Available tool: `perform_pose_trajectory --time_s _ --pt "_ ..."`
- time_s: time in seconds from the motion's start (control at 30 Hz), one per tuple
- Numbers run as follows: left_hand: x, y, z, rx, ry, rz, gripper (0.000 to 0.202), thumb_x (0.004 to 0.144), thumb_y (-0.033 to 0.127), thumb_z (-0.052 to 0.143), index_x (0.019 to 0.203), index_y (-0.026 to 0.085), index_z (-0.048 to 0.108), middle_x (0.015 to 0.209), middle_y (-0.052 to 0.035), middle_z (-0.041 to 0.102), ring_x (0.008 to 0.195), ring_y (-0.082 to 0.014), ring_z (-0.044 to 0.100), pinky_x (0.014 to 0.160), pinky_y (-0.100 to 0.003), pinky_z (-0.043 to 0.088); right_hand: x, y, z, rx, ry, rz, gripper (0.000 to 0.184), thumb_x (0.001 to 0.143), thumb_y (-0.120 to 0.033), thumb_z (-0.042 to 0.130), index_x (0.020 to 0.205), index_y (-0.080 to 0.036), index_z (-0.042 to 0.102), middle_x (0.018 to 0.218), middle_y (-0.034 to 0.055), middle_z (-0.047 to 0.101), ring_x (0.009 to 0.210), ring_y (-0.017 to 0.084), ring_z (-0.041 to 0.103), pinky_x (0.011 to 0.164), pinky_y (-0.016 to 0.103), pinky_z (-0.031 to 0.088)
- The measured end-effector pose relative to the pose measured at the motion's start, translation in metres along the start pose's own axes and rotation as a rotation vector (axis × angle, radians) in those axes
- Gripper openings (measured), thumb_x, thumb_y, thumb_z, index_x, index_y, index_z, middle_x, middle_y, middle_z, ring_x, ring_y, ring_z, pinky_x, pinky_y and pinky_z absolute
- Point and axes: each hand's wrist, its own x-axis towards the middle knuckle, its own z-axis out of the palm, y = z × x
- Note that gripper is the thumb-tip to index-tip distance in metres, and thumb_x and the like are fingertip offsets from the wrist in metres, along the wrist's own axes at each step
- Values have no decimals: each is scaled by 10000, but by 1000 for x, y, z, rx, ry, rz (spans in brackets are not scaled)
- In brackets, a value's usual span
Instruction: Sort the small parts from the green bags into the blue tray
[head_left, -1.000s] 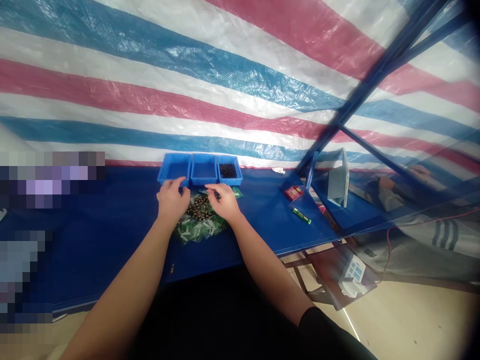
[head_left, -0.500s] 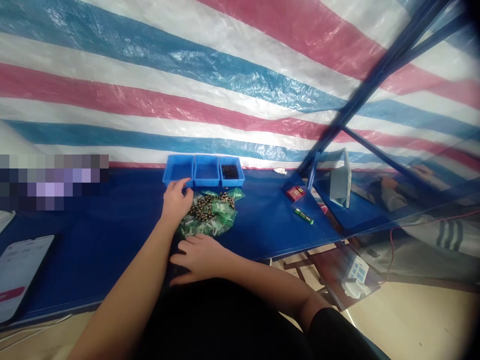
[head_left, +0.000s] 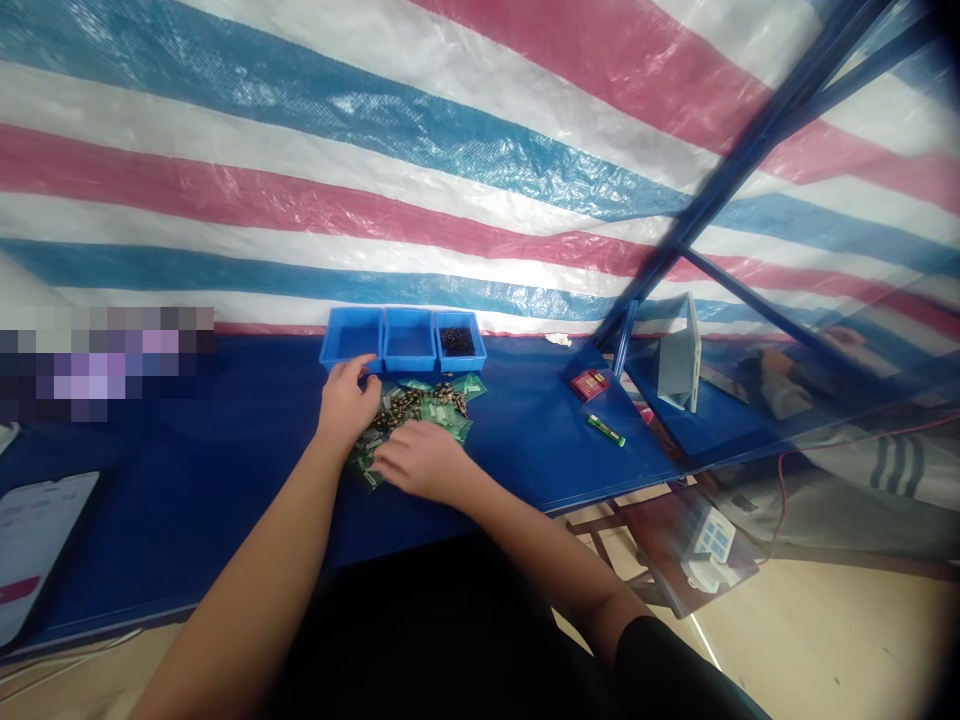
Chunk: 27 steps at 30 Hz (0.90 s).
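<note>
A loose pile of small brass-and-black metal parts (head_left: 407, 405) and green-printed clear plastic bags (head_left: 442, 410) lies on the blue table. My left hand (head_left: 349, 402) rests at the pile's left edge, just in front of the left blue bin (head_left: 352, 332). Its fingers curve forward with a gap between thumb and forefinger, and nothing shows in them. Over the near side of the pile lies my right hand (head_left: 424, 462), its slightly blurred fingers loosely bent and pointing left. Whatever is beneath its palm is hidden.
Beside the left bin stand a middle blue bin (head_left: 409, 335) and a right bin holding small black pieces (head_left: 457, 342). Rightward lie a red box (head_left: 589, 384), a green tube (head_left: 606, 430) and a tablet on a stand (head_left: 684, 355). A phone (head_left: 45, 550) lies at left. Another person's sleeve (head_left: 892, 465) shows at far right.
My right hand has moved from the table's near edge forward and right onto the pile, covering part of the bags. My left hand has stayed nearly in place.
</note>
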Motion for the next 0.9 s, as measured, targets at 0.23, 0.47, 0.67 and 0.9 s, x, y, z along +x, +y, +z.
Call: perform_pose_trajectory --time_s 0.23,0.47,0.67,0.9 --pt "-1 1 -1 -16 -25 -3 425 845 269 493 1250 204 602 1098 -102 639 1040 -253 613 982 -421 477 11 54 -19 36 177 292 308 955 -376 507 1172 -217 656 1008 90 642 984 231 557 915 374 445" --pt "-1 -3 1 33 -71 -66 528 865 311 487 1387 234 516 1176 -116 621 1083 -291 604 990 -452 475 5 118 -18 54 420 883 429 846 -351 623 1268 -270 604 1385 145 446 1257 353 452 1027 564 379" --pt "-1 -1 1 42 -83 -82 540 866 319 480 1396 222 510 1185 -121 610 1097 -290 599 1013 -447 463 -10 138 3 61 430 810 288 895 -288 555 1156 -241 668 1411 113 455 1240 283 499 1036 431 425" --pt "-1 -1 1 53 -84 -71 544 867 330 476 1399 222 504 1202 -122 605 1087 -283 604 984 -424 478 -15 149 6 76 431 821 239 906 -296 544 1110 -215 638 1064 88 657 980 231 605 905 370 492"
